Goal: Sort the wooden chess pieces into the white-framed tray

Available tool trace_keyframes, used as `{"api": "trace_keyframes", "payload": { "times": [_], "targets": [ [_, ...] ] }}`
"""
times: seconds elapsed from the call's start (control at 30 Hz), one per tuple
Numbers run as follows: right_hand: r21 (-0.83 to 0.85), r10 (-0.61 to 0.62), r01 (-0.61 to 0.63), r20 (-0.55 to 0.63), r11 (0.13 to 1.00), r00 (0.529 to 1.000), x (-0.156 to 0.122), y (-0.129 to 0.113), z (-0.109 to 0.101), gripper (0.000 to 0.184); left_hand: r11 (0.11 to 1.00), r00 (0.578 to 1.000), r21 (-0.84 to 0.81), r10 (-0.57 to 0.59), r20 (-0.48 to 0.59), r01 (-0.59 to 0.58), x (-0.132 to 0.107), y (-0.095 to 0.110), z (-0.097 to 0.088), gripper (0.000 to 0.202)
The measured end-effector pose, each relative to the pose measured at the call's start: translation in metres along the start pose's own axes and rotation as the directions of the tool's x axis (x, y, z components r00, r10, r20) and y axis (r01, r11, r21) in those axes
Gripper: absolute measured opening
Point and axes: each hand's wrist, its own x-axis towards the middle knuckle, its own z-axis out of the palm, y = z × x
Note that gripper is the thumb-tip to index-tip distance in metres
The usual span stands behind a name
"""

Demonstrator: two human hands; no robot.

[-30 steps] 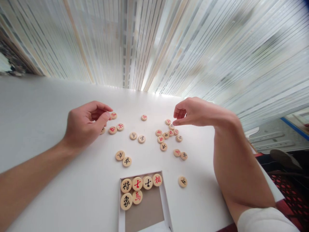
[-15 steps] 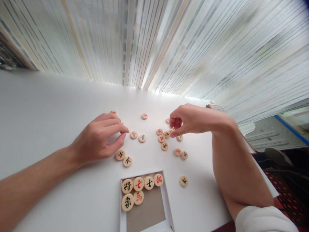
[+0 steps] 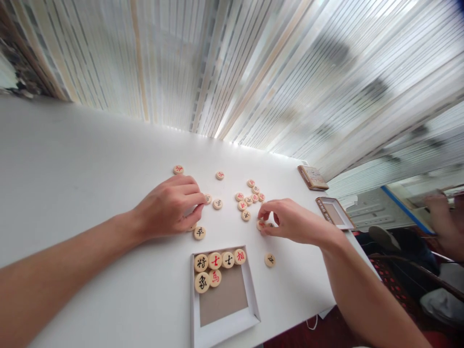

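Observation:
On the white table, my left hand (image 3: 172,205) has its thumb and index finger pinched at the near edge of a black-marked Chinese chess piece (image 3: 208,198). Whether anything sits between those fingertips is hidden. Another black-marked piece (image 3: 217,204) lies beside it, and one more (image 3: 199,233) is below the hand. My right hand (image 3: 286,220) has thumb and fingers around a red-marked Chinese chess piece (image 3: 260,225); a neighbouring piece is partly covered. Toward me stands a shallow white box (image 3: 253,295), holding several pieces in two rows at its upper left.
Several loose pieces cluster mid-table around a red-marked piece (image 3: 242,206). Single pieces lie farther back, and one black-marked piece (image 3: 270,260) is right of the box. A brown book-like box (image 3: 313,178) and an open box lid (image 3: 334,213) are at the table's right edge. Another person sits beyond.
My right hand has moved from the cluster toward me to the red piece. My left hand has shifted right, its thumb and index finger drawing together. The camera view has also shifted.

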Motion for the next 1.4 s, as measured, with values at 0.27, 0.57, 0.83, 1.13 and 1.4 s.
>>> {"api": "trace_keyframes", "payload": {
  "times": [0.27, 0.57, 0.83, 1.13, 1.4],
  "targets": [
    [0.051, -0.008, 0.006, 0.037, 0.999, 0.999, 0.009, -0.002, 0.004, 0.007, 0.999, 0.999, 0.032, 0.034, -0.005, -0.034, -0.003, -0.001, 0.002, 0.02],
    [0.728, -0.03, 0.246, -0.297, 0.64, 0.954, 0.041, -0.043, 0.023, 0.035, 0.966, 0.967, -0.224, -0.173, -0.185, 0.13, 0.0, 0.009, 0.0, 0.016],
    [0.924, -0.035, 0.348, -0.347, 0.16, 0.937, 0.087, -0.085, 0.044, 0.027, 0.71, 0.826, -0.593, -0.549, -0.127, 0.381, 0.006, 0.016, -0.007, 0.015],
    [0.931, 0.007, 0.333, -0.338, 0.147, 0.941, 0.082, -0.071, 0.059, 0.021, 0.579, 0.791, -0.666, -0.612, 0.027, 0.47, 0.009, 0.023, -0.002, 0.006],
    [0.887, 0.039, 0.432, -0.444, 0.165, 0.895, 0.083, -0.073, 0.065, 0.02, 0.565, 0.786, -0.668, -0.616, 0.049, 0.485, 0.01, 0.024, -0.004, 0.005]
  ]
}}
